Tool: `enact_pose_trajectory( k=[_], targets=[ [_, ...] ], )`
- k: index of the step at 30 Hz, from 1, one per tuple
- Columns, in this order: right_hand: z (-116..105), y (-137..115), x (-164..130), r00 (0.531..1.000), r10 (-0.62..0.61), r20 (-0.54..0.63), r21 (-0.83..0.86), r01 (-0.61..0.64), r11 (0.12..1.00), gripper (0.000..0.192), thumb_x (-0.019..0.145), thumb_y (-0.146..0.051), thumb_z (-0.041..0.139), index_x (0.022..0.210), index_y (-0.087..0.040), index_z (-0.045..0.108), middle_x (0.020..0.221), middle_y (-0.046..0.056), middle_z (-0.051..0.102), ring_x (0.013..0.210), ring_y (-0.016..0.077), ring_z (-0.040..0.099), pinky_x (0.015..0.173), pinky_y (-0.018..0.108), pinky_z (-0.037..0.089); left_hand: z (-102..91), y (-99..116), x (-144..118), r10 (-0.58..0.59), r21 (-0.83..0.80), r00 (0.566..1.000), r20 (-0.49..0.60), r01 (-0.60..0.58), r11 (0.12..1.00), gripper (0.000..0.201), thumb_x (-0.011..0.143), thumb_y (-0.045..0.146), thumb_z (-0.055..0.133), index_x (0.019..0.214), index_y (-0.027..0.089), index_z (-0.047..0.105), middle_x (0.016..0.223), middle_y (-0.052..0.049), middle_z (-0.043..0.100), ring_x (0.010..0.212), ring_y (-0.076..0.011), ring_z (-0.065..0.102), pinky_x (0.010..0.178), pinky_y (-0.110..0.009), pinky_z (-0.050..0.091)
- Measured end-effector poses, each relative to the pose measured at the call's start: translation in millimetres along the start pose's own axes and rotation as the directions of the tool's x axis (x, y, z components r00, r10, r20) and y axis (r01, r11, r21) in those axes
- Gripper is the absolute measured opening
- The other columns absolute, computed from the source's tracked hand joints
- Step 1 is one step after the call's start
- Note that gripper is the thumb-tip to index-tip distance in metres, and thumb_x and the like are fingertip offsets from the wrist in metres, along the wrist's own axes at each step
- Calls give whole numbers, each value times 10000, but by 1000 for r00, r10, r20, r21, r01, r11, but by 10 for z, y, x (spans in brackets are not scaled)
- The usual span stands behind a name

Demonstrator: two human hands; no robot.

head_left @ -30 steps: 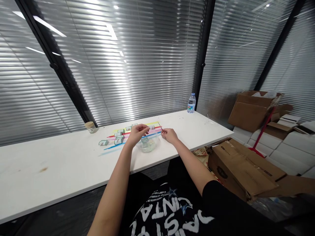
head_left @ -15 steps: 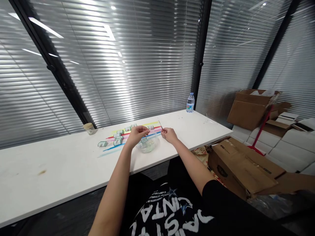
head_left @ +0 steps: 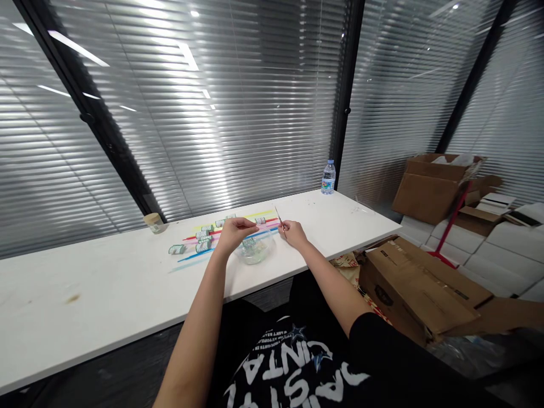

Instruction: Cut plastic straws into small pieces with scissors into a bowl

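Note:
Both my hands hover over a clear bowl [head_left: 256, 253] on the white table [head_left: 106, 289]. My left hand [head_left: 236, 232] has its fingertips pinched together above the bowl; what they pinch is too small to make out. My right hand [head_left: 292, 233] pinches a thin needle-like stick [head_left: 278, 216] that points up and back. Behind the bowl lie coloured strips [head_left: 225, 233] in yellow, red, pink and blue, with several small green-and-white rolls [head_left: 204, 243] on them.
A small tan-lidded jar [head_left: 153, 222] stands at the back left, a water bottle [head_left: 328, 178] at the back right corner. Open cardboard boxes [head_left: 419, 292] and a red-handled tool [head_left: 453, 226] crowd the floor to the right. Blinds cover the windows behind.
Both hands stay nearly in place over the bowl; the view has shifted slightly. My left fingertips have moved a little toward the right hand.

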State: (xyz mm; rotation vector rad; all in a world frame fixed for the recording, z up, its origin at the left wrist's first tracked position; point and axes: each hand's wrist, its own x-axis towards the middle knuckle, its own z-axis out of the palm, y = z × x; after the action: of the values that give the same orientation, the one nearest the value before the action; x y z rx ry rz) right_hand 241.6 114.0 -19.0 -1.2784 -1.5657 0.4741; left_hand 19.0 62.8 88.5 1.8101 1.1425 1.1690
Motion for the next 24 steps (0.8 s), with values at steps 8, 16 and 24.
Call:
enact_pose_trajectory(
  k=[8,16,24],
  targets=[
    [47,-209,-110,1000,-15,-15,167,17,986,269,771,-410,557,780,-160,656,538,-25,475,501,113,391,498,241,310,9,-21,-7,-29,3,999,39,29,1000,316,612,414,794,749,136,738,716,-86,722,703,-206,671,646,-307,532],
    [26,-765,-146,987,-150,52,477,108,872,309,732,-440,644,821,-147,677,628,7,544,563,118,449,534,245,364,-60,-76,5,-50,-10,998,30,51,999,348,594,397,800,801,127,729,752,-84,723,713,-207,677,670,-322,548],
    [-53,-884,-140,985,-120,126,347,69,935,246,700,-395,676,764,-159,691,511,-57,360,497,90,318,496,230,277,-83,-68,10,-8,48,998,65,5,999,272,613,275,723,846,134,729,882,-112,750,860,-265,699,769,-377,560]
  ],
)
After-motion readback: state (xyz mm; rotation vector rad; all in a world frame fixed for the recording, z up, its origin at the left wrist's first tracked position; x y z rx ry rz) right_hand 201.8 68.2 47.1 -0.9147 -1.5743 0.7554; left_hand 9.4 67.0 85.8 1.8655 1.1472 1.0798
